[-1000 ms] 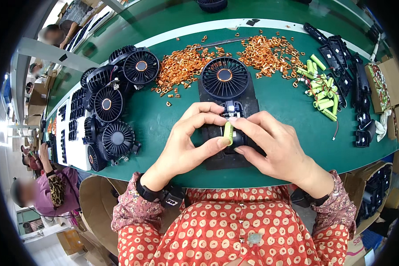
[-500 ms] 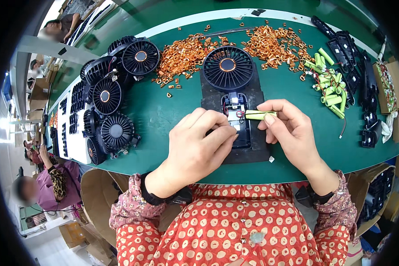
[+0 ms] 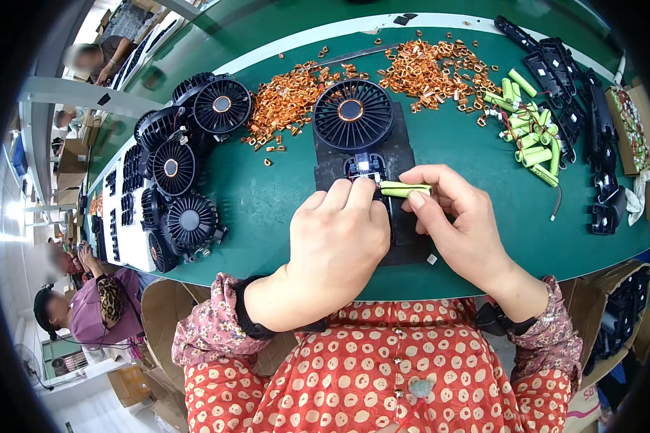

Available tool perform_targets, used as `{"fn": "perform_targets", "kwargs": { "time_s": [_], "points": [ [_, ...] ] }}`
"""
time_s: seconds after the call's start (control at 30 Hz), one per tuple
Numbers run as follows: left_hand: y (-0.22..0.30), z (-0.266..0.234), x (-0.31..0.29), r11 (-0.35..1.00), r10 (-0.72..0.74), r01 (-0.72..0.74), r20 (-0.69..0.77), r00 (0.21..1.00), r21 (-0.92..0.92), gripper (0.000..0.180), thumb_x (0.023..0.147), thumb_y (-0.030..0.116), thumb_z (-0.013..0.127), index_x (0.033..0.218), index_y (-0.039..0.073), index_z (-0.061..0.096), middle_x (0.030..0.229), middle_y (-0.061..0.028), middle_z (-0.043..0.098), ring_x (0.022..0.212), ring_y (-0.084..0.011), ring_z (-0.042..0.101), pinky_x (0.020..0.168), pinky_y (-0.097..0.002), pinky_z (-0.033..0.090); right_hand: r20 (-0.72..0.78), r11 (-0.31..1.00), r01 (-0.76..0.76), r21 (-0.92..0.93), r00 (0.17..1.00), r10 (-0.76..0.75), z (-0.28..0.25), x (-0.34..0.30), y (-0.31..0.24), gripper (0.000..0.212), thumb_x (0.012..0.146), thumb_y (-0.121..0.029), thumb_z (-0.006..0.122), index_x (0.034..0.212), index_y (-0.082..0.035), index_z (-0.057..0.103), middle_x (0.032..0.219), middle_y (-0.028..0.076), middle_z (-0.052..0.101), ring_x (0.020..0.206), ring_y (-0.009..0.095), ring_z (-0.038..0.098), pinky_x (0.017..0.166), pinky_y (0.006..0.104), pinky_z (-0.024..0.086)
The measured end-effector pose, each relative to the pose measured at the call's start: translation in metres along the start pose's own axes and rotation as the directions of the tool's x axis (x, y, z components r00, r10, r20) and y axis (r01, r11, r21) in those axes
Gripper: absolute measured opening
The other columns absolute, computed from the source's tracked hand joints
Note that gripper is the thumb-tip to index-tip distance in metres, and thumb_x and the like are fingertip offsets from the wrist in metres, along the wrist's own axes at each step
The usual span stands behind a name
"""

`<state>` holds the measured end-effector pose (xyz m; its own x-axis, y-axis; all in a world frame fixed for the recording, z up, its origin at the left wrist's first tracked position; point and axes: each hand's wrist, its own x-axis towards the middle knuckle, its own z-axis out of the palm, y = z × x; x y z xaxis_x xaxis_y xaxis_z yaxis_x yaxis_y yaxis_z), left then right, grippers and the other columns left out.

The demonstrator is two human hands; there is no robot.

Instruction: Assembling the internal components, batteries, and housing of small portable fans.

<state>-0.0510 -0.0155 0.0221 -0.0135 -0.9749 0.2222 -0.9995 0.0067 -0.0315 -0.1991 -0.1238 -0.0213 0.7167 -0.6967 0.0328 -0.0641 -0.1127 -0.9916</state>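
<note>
In front of me a black handheld fan (image 3: 353,115) lies face up on a dark mat (image 3: 404,155), its round grille pointing away and its handle housing opened toward me. Between thumb and fingers of my right hand (image 3: 464,229) is a green cylindrical battery (image 3: 406,189), held crosswise just above the housing. My left hand (image 3: 339,244) bends over the housing, back up, its fingertips closed at the battery's wire end. What those fingertips pinch is hidden beneath the hand, which also covers much of the handle.
Several finished-looking black fan heads (image 3: 172,166) are stacked at the left. Orange ring-like pieces (image 3: 285,101) form two heaps at the back. Right of these lie loose green batteries (image 3: 533,141) with wires, then black handle shells (image 3: 560,68). A cardboard box (image 3: 617,130) stands at the far right.
My left hand has moved up and rolled over the housing, hiding its fingertips. My right hand still holds the battery above the handle. The view has shifted slightly.
</note>
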Motion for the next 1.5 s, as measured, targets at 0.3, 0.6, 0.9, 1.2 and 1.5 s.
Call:
{"fn": "perform_targets", "kwargs": {
  "time_s": [0.3,0.6,0.9,1.2,1.5],
  "points": [
    [-0.017,0.015,-0.006,0.994,0.037,-0.053,-0.17,0.985,-0.093,0.009,0.069,0.009,0.068,0.072,0.007,0.06,0.08,-0.0052,0.055,0.075,-0.0201,0.058,0.062,-0.0337,0.048,-0.013,0.998,0.055,-0.033,0.998,-0.056,0.003,0.0,0.001,0.019,0.093,-0.006,0.066,0.111,-0.001,0.065,0.081,0.006,0.066,0.062,0.009,0.058,0.056,0.0264,0.047],
    [-0.079,-0.038,-0.061,0.317,-0.043,0.413,0.422,0.906,-0.854,0.015,0.088,-0.008,0.056,0.098,-0.003,0.067,0.105,-0.0133,0.069,0.099,-0.0225,0.067,0.089,-0.0316,0.053,0.001,0.999,0.044,-0.028,0.999,-0.044,-0.001,-0.001,0.003,0.019,0.094,-0.008,0.066,0.111,0.0,0.065,0.082,0.005,0.066,0.064,0.008,0.057,0.057,0.0256,0.047],
    [-0.06,-0.079,-0.152,0.816,-0.114,0.405,0.572,0.812,-0.412,0.019,0.084,0.007,0.07,0.102,0.007,0.074,0.081,-0.01,0.07,0.077,-0.0314,0.068,0.068,-0.0398,0.053,0.077,0.903,0.337,-0.268,0.941,-0.328,0.001,-0.003,-0.007,0.027,0.093,-0.006,0.066,0.119,-0.002,0.066,0.083,0.006,0.065,0.063,0.012,0.06,0.058,0.0274,0.048],
    [-0.039,0.008,-0.038,0.734,-0.224,0.005,-0.234,0.946,-0.68,0.024,0.079,0.0,0.075,0.101,0.004,0.068,0.103,-0.012,0.071,0.092,-0.0291,0.068,0.079,-0.0357,0.054,0.282,0.508,0.652,-0.562,0.729,-0.624,0.019,-0.002,-0.005,0.037,0.075,-0.01,0.08,0.11,-0.003,0.068,0.087,0.008,0.064,0.071,0.025,0.064,0.06,0.0348,0.051],
    [-0.041,0.027,-0.033,0.779,-0.099,-0.113,-0.299,0.949,-0.616,0.024,0.074,0.006,0.079,0.095,0.007,0.067,0.101,-0.007,0.068,0.091,-0.0258,0.065,0.076,-0.0361,0.054,0.271,0.507,0.645,-0.573,0.732,-0.625,0.018,0.0,0.0,0.037,0.074,-0.009,0.081,0.11,-0.006,0.071,0.089,0.004,0.06,0.068,0.019,0.059,0.058,0.0317,0.049]
  ]
}}
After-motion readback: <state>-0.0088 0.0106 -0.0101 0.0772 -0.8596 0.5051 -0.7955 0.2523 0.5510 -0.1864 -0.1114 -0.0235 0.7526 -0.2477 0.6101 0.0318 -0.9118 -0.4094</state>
